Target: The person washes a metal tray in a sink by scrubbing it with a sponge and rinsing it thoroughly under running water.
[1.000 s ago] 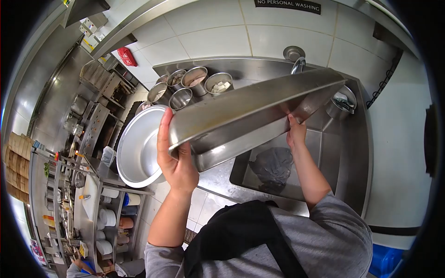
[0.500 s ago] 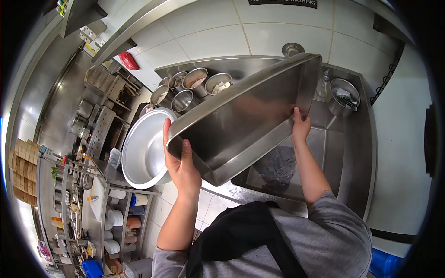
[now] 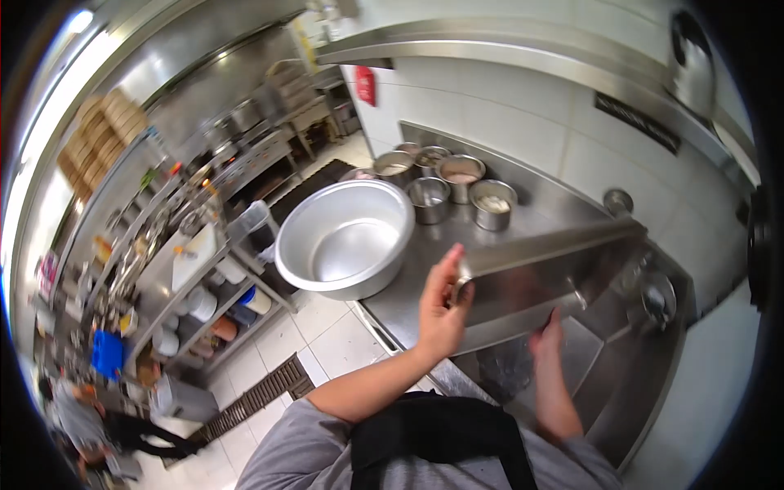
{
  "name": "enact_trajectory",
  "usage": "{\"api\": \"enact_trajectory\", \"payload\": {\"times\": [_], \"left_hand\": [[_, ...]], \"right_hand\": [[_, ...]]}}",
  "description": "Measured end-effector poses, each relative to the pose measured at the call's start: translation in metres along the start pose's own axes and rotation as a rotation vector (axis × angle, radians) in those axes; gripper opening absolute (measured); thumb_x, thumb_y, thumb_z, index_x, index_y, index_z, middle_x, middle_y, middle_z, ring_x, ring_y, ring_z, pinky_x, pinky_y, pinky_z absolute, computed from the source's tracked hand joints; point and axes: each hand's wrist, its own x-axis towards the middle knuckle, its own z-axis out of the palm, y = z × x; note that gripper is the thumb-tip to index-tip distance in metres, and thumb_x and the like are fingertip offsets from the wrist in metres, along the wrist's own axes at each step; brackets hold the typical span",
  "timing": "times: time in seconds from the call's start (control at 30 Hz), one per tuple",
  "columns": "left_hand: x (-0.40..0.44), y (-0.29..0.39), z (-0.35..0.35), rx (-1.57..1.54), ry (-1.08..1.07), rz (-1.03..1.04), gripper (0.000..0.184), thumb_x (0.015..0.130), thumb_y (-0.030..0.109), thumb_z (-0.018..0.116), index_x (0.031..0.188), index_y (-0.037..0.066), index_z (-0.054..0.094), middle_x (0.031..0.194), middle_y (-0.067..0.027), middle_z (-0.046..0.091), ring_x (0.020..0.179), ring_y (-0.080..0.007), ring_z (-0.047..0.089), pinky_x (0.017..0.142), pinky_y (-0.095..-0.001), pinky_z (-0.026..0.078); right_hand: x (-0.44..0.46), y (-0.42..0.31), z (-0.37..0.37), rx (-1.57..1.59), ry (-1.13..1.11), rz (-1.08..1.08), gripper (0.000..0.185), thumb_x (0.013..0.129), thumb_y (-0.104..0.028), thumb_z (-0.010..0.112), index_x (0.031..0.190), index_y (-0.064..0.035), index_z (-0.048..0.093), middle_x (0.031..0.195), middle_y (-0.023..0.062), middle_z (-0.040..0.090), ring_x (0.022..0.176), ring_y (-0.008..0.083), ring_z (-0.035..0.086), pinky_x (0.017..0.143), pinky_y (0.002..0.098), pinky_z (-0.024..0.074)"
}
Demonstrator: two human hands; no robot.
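A deep rectangular steel pan (image 3: 523,286) is tilted above the sink (image 3: 584,359), its hollow side facing me. My left hand (image 3: 445,310) grips its left end, thumb on the near side and fingers behind the rim. My right hand (image 3: 547,335) holds the lower rim toward the right, slightly blurred. Left of the pan, a large round aluminium basin (image 3: 347,237) rests at the counter's left end. Beneath the pan, a dark grey crumpled thing (image 3: 502,367) lies in the sink, partly hidden.
Several round steel containers (image 3: 492,204) stand behind the basin, some with food inside. Another steel container (image 3: 657,300) is at the sink's right corner. A shelf (image 3: 523,45) runs along the wall. Another person (image 3: 82,416) is at the lower left, near a loaded rack (image 3: 192,306).
The view has swung left, showing more kitchen and the other person. The pan, first tipped over more, has turned its hollow side toward me; both hands have kept hold.
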Motion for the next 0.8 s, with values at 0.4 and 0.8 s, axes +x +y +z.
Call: {"api": "enact_trajectory", "payload": {"times": [0.4,0.8], "left_hand": [[-0.015,0.014,-0.027,0.166,-0.265,0.213,0.073,0.071,-0.003,0.057,0.141,0.009,0.04,0.106,-0.0115,0.05,0.094,-0.0264,0.05,0.083,-0.0313,0.04],[-0.081,0.001,-0.174,0.393,-0.375,-0.004,0.059,0.071,-0.004,0.06,0.127,0.005,0.044,0.119,-0.016,0.052,0.116,-0.0354,0.048,0.1,-0.0414,0.038]], "right_hand": [[-0.036,0.019,0.015,0.049,-0.343,0.3,0.039,0.096,-0.032,0.052,0.129,-0.0111,0.051,0.131,0.0063,0.055,0.121,0.0237,0.051,0.104,0.042,0.0414],[-0.027,0.156,0.007,-0.02,-0.84,0.189,0.038,0.1,-0.03,0.041,0.13,-0.009,0.05,0.132,0.0075,0.054,0.124,0.021,0.048,0.108,0.0382,0.0364]]}}
